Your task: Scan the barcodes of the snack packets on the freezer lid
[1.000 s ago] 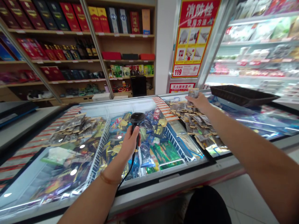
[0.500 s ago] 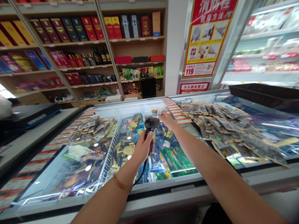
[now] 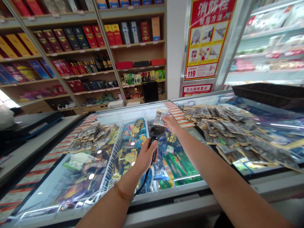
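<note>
Handheld scanner and flat packet above a chest freezer (image 3: 171, 210). The left hand (image 3: 146, 155) is wrapped around the grip of a black handheld scanner (image 3: 157, 130), its head uppermost and its cord (image 3: 144, 183) trailing toward the near edge. The right hand (image 3: 169, 122) pinches a small, flat, clear-faced packet (image 3: 159, 117) by its right side, just beyond the scanner head; whether the two touch cannot be told. Similar packets lie in a left pile (image 3: 92, 136) and a larger right pile (image 3: 216, 117).

Handling: with scanner and packet held so, good practice would be to keep the packet flat, its printed code turned squarely to the scanner window, and the fingers off the print. A small gap and a steady left wrist should serve better than contact; a slight tilt may help if the film glares.

Lettering: the red poster (image 3: 206, 41) at the far side reads 消防栓 使用方法 (fire hydrant, method of use), with a large 119 below. The smaller sign (image 3: 197, 89) beneath reads 灭火器放置点 (extinguisher location). The dark bag (image 3: 173, 138) under the hands bears yellow characters too unclear to read surely. The held packet's print is illegible, and no brand can be confirmed.
</note>
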The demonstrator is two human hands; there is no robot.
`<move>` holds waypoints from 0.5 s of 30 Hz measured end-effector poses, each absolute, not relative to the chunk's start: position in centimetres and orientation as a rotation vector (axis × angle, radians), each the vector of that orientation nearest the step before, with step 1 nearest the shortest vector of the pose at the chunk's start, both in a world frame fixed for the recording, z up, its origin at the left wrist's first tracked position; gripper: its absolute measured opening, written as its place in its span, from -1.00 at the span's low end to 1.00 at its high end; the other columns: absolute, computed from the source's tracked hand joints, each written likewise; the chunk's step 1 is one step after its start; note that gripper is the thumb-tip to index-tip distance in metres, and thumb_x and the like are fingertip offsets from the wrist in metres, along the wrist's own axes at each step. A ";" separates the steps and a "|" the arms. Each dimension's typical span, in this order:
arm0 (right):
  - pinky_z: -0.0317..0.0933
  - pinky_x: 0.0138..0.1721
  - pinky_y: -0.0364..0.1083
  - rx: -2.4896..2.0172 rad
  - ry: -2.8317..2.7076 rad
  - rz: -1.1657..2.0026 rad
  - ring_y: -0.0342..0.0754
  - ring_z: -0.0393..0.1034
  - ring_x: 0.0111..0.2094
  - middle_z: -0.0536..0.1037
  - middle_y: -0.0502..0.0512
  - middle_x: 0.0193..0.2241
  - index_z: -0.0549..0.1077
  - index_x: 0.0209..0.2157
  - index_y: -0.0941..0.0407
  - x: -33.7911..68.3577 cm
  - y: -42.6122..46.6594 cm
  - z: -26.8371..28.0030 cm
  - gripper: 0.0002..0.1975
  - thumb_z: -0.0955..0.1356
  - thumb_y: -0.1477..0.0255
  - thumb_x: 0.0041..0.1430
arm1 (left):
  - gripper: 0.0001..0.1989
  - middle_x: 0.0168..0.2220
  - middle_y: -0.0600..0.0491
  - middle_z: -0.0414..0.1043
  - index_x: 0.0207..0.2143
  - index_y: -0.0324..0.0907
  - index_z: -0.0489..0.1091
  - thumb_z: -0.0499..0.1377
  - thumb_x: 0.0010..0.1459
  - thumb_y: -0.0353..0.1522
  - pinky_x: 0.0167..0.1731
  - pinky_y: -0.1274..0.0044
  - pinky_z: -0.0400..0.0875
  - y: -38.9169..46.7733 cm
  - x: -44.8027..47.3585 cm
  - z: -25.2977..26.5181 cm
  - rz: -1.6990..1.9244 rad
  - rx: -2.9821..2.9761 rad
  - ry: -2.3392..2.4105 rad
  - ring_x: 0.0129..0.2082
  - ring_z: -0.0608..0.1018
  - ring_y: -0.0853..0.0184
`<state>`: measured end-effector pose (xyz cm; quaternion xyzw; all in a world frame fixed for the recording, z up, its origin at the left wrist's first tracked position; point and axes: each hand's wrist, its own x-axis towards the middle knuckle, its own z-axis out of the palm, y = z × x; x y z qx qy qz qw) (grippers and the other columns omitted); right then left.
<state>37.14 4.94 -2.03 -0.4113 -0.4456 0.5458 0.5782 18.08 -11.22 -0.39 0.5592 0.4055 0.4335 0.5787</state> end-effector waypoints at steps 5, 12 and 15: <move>0.45 -0.09 -0.02 -0.996 -1.056 1.281 -0.01 0.58 -0.23 0.61 0.02 -0.41 0.42 -0.34 0.04 37.2 5.0 -2.1 -0.77 0.43 0.19 0.16 | -0.41 -0.60 0.24 0.33 -0.24 -0.10 0.24 0.24 0.04 0.18 -0.71 0.60 0.13 -10.9 18.2 -1.0 1.005 1.287 0.934 -0.76 0.29 0.50; 0.44 -0.11 -0.03 -0.959 -1.049 1.282 0.00 0.58 -0.22 0.62 0.04 -0.41 0.42 -0.36 0.06 37.0 5.0 -2.2 -0.77 0.44 0.20 0.14 | -0.43 -0.59 0.24 0.33 -0.24 -0.10 0.22 0.23 0.07 0.17 -0.70 0.61 0.14 -11.0 18.0 -0.8 0.989 1.310 0.914 -0.75 0.30 0.51; 0.45 -0.11 -0.02 -0.965 -1.056 1.269 0.01 0.59 -0.22 0.62 0.04 -0.41 0.43 -0.35 0.06 37.0 4.9 -2.1 -0.74 0.45 0.17 0.12 | -0.42 -0.59 0.24 0.33 -0.24 -0.10 0.22 0.23 0.05 0.18 -0.70 0.61 0.13 -10.9 18.0 -0.9 0.989 1.301 0.912 -0.75 0.30 0.51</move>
